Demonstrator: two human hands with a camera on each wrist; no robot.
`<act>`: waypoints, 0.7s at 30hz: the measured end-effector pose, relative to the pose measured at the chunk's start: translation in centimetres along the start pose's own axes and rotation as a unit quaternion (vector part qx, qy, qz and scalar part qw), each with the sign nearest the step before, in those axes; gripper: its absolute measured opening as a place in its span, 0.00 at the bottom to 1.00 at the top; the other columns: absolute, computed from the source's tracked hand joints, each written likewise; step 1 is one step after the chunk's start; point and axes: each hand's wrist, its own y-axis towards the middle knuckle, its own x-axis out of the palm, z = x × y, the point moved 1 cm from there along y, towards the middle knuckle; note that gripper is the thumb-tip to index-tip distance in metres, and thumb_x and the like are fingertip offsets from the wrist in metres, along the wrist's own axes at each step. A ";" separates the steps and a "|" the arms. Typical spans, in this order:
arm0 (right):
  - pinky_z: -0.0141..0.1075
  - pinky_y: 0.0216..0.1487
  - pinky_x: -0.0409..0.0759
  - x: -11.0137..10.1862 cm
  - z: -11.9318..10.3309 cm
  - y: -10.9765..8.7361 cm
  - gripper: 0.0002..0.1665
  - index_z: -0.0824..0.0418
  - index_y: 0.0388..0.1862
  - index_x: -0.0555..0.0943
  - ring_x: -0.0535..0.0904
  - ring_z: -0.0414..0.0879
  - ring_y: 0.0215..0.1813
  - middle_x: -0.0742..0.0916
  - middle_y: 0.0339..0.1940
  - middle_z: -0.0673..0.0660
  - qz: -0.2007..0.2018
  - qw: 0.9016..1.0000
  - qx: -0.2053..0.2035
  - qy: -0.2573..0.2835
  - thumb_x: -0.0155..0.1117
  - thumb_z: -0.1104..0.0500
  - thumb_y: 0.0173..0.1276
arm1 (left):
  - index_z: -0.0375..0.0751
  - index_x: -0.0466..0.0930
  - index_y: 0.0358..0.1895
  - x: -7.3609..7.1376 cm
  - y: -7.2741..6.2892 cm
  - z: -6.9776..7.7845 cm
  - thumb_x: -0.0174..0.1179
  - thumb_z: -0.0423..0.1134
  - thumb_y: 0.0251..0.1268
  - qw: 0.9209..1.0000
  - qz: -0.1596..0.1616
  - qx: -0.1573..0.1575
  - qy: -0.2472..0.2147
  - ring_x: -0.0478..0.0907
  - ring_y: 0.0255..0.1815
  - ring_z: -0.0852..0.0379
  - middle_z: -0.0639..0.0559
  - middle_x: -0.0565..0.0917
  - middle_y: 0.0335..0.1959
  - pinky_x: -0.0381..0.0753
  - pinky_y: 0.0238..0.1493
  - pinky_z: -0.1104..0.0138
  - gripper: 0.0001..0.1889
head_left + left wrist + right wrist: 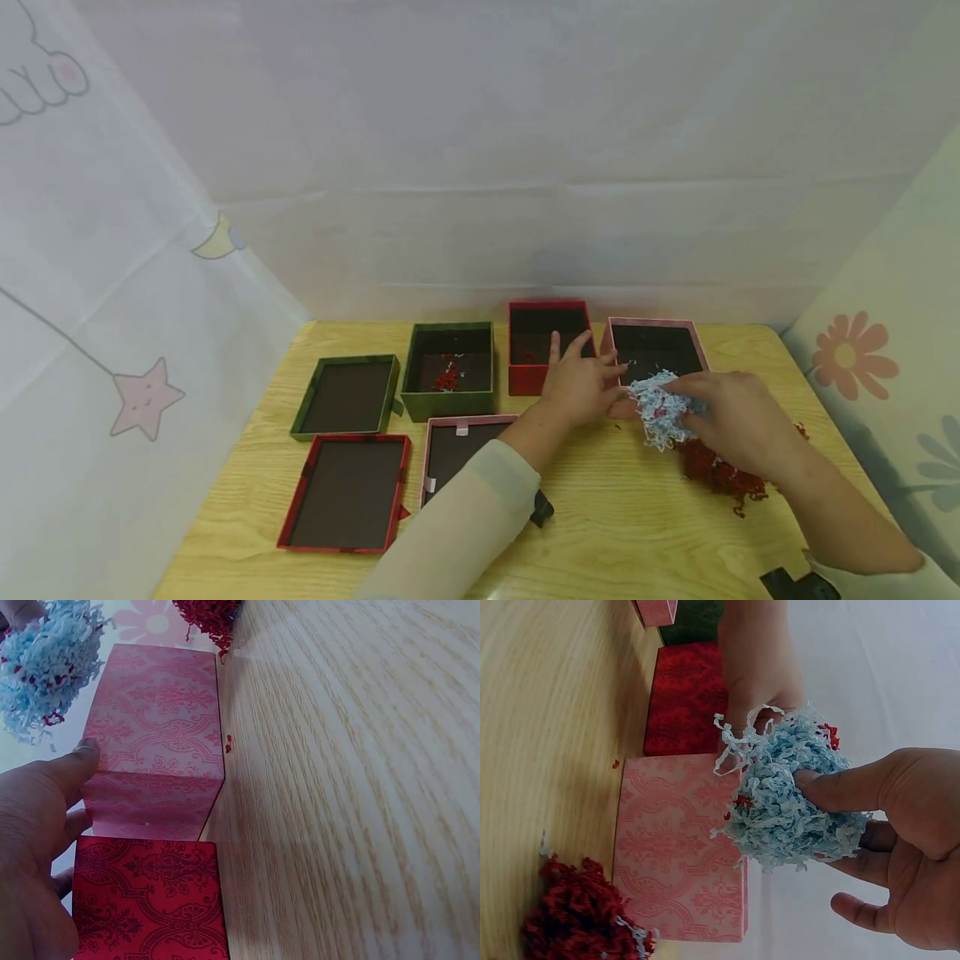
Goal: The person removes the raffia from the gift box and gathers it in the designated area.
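Observation:
My right hand (738, 421) pinches a clump of pale blue shredded paper (791, 799) between thumb and fingers, beside the near right part of the pink box (697, 342). A few red shreds are caught in the clump. With fingers spread, my left hand (577, 392) reaches over the gap between the pink box and the red box (528, 381). Its thumb touches the pink box's patterned wall at the upper edge in the left wrist view. A heap of dark red shredded paper (577, 907) lies on the table in front of the pink box, partly behind my right hand.
A green box (450, 406) with some red and white shreds inside stands left of the red box. Further left lie a green lid (345, 396) and a red lid (345, 492). My left sleeve covers part of a pink-rimmed lid (457, 450). White cloth (450, 208) hangs behind the table.

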 end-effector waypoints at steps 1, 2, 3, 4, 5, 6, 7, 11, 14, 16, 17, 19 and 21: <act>0.59 0.46 0.85 0.1 -0.1 -0.1 0.23 0.58 0.56 0.89 0.88 0.56 0.42 0.91 0.49 0.60 0.001 1.000 0.000 0.002 0.78 0.63 0.59 | 0.79 0.77 0.68 0.0 0.0 0.0 0.53 0.69 0.73 1.000 0.000 0.000 0.000 0.49 0.85 0.54 0.72 0.71 0.73 0.28 0.79 0.39 0.23; 0.60 0.48 0.84 0.2 -0.2 -0.3 0.23 0.58 0.55 0.89 0.88 0.57 0.44 0.91 0.49 0.60 0.000 1.000 0.001 0.003 0.78 0.63 0.59 | 0.79 0.77 0.69 0.0 0.0 0.0 0.53 0.69 0.73 1.000 0.000 0.000 -0.002 0.49 0.85 0.54 0.72 0.71 0.74 0.29 0.79 0.39 0.23; 0.61 0.49 0.84 0.4 -0.3 -0.4 0.23 0.58 0.55 0.90 0.88 0.59 0.46 0.91 0.49 0.60 -0.001 1.000 0.001 0.004 0.78 0.63 0.59 | 0.79 0.76 0.69 0.0 0.0 0.0 0.53 0.70 0.73 1.000 -0.002 0.000 -0.001 0.48 0.85 0.54 0.72 0.70 0.74 0.30 0.80 0.39 0.23; 0.61 0.49 0.84 0.5 -0.3 -0.5 0.23 0.58 0.55 0.89 0.88 0.59 0.46 0.91 0.49 0.60 -0.003 1.000 0.003 0.008 0.78 0.63 0.59 | 0.80 0.76 0.69 -0.1 0.0 0.0 0.53 0.70 0.73 1.000 -0.005 -0.001 -0.002 0.48 0.85 0.54 0.73 0.70 0.74 0.29 0.80 0.39 0.24; 0.62 0.50 0.84 0.7 -0.3 -0.6 0.23 0.57 0.55 0.89 0.88 0.59 0.46 0.91 0.50 0.60 -0.006 1.000 0.004 0.010 0.78 0.63 0.59 | 0.80 0.76 0.69 -0.1 -0.1 0.0 0.52 0.71 0.73 1.000 -0.007 -0.002 -0.003 0.47 0.85 0.54 0.73 0.70 0.74 0.30 0.80 0.39 0.24; 0.61 0.50 0.84 0.9 -0.4 -0.8 0.23 0.57 0.55 0.89 0.88 0.59 0.46 0.91 0.50 0.59 -0.008 1.000 0.006 0.013 0.79 0.63 0.58 | 0.80 0.75 0.69 -0.1 -0.1 0.1 0.52 0.71 0.73 1.000 -0.010 -0.002 -0.004 0.47 0.85 0.54 0.73 0.70 0.74 0.30 0.80 0.39 0.24; 0.62 0.51 0.83 1.1 -0.4 -0.9 0.24 0.57 0.55 0.89 0.88 0.59 0.47 0.91 0.51 0.60 -0.011 1.000 0.005 0.015 0.79 0.63 0.58 | 0.81 0.75 0.69 -0.1 -0.1 0.1 0.51 0.71 0.73 1.000 -0.012 -0.003 -0.004 0.47 0.85 0.54 0.73 0.69 0.74 0.30 0.80 0.39 0.24; 0.63 0.55 0.81 2.1 -0.5 -1.5 0.23 0.56 0.55 0.90 0.88 0.60 0.51 0.90 0.54 0.60 -0.014 1.000 0.005 0.020 0.79 0.62 0.58 | 0.80 0.76 0.69 -0.3 -0.1 0.1 0.52 0.71 0.73 1.000 -0.009 -0.003 0.003 0.48 0.85 0.54 0.73 0.69 0.74 0.30 0.80 0.39 0.24; 0.66 0.57 0.78 2.9 -0.5 -1.9 0.23 0.56 0.53 0.90 0.86 0.61 0.55 0.90 0.54 0.59 -0.021 0.999 0.016 0.021 0.80 0.62 0.57 | 0.79 0.76 0.68 -0.4 -0.1 0.2 0.52 0.70 0.73 1.000 -0.006 -0.004 0.005 0.49 0.85 0.53 0.73 0.70 0.74 0.29 0.79 0.39 0.23; 0.67 0.57 0.77 3.5 -0.6 -2.1 0.23 0.55 0.53 0.91 0.86 0.61 0.54 0.91 0.52 0.57 -0.027 0.999 0.024 0.018 0.81 0.61 0.57 | 0.79 0.76 0.68 -0.4 -0.1 0.2 0.52 0.70 0.73 1.000 -0.006 -0.005 0.005 0.49 0.85 0.53 0.73 0.69 0.74 0.28 0.79 0.39 0.24; 0.67 0.58 0.76 3.8 -0.6 -2.2 0.23 0.54 0.53 0.91 0.86 0.60 0.54 0.91 0.52 0.57 -0.030 0.999 0.027 0.016 0.81 0.60 0.57 | 0.80 0.76 0.68 -0.4 -0.1 0.2 0.52 0.71 0.73 1.000 -0.006 -0.005 0.006 0.49 0.85 0.53 0.73 0.69 0.74 0.28 0.79 0.39 0.24; 0.69 0.58 0.75 4.3 -0.6 -2.4 0.23 0.54 0.53 0.91 0.86 0.60 0.55 0.91 0.51 0.56 -0.038 0.999 0.035 0.012 0.82 0.59 0.57 | 0.80 0.76 0.68 -0.3 -0.1 0.2 0.52 0.71 0.73 1.000 -0.007 -0.006 0.005 0.49 0.85 0.53 0.74 0.69 0.74 0.28 0.79 0.39 0.24; 0.68 0.59 0.74 4.8 -0.6 -2.6 0.22 0.53 0.53 0.91 0.86 0.59 0.54 0.91 0.51 0.55 -0.044 0.998 0.039 0.006 0.82 0.59 0.57 | 0.80 0.76 0.68 -0.3 -0.1 0.2 0.52 0.71 0.73 1.000 -0.006 -0.004 0.004 0.49 0.85 0.54 0.73 0.69 0.74 0.29 0.79 0.38 0.24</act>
